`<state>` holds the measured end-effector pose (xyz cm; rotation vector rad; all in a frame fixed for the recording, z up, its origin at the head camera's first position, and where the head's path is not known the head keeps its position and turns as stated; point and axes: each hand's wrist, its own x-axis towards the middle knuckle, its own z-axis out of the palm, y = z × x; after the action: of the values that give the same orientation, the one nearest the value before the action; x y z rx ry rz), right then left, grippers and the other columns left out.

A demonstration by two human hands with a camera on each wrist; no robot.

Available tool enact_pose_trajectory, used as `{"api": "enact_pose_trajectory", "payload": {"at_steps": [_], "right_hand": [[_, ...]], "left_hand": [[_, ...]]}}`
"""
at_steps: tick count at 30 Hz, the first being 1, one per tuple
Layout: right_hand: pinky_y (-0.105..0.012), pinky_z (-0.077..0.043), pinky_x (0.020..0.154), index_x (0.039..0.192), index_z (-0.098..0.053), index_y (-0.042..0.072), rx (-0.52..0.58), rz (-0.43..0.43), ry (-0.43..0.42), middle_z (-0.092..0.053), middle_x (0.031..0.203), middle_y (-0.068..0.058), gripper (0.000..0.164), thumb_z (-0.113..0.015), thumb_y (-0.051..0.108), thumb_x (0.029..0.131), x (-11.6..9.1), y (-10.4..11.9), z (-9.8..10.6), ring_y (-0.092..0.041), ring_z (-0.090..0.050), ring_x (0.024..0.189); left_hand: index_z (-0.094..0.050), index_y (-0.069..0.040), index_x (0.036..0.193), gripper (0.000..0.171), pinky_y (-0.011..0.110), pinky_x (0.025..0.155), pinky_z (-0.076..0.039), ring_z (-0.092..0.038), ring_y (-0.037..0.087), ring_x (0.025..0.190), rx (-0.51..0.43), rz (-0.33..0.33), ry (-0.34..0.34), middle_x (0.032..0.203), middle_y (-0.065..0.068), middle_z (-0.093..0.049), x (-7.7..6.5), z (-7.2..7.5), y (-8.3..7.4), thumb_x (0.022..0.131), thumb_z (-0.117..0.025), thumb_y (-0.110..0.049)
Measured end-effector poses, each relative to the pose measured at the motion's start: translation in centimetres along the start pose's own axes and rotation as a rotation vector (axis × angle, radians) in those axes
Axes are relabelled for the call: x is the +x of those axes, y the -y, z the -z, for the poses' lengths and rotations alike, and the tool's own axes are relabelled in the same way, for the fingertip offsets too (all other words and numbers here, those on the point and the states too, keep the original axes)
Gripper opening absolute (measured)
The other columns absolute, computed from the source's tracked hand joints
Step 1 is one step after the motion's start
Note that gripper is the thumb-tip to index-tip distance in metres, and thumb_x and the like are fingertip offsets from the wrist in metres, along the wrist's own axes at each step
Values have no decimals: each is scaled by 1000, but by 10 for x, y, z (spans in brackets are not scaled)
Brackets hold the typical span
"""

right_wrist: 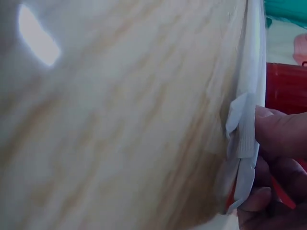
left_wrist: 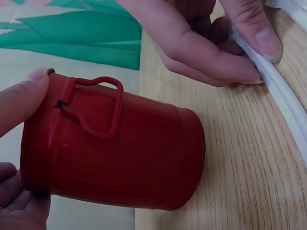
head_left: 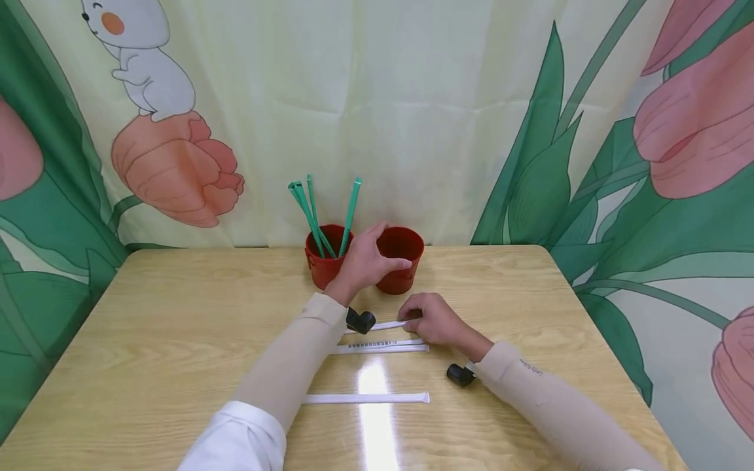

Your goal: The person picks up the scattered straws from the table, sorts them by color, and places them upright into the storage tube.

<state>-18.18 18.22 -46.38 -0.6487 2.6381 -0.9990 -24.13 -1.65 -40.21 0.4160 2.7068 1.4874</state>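
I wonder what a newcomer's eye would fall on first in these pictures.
Probably the large pink tulips on the pale curtain at right. Next, far back on the wooden table, a round red bucket of thin green sticks and a matching red bucket, gripped by the left hand. Nearer, the right hand pinches slim white packaging.

The left sleeve (head_left: 288, 373) is beige and close-fitting, with a banded cuff (head_left: 326, 307), and meets loose, creased white fabric (head_left: 238, 441) higher up the arm. The right sleeve (head_left: 565, 412) matches in beige and carries small dark lettering (head_left: 531, 367) just behind its cuff. A rounded black device (head_left: 361, 321) sits at the left wrist, another device (head_left: 461, 375) at the right.
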Motion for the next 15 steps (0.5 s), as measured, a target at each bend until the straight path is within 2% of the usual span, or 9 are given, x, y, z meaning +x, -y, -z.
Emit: {"api": "enact_pose_trajectory", "payload": {"at_steps": [8,15], "right_hand": [[-27,-52,78,98,-75,12,-193,67,95,-66,88,3,17,-70,-3,93,0,5,-4,-13,-54,84],[-36,-57,88,102,-76,12,-331,88,124,-71,96,0,17,-69,-2,94,-6,8,3,-13,-56,90]], "left_hand": [[-42,-6,158,91,48,113,-53,-55,31,138,18,3,0,153,10,-57,-1,-2,2,84,-89,-32],[-45,-5,155,88,48,112,-53,-57,31,136,10,-14,-6,150,10,-59,0,1,1,84,-89,-33]]}}
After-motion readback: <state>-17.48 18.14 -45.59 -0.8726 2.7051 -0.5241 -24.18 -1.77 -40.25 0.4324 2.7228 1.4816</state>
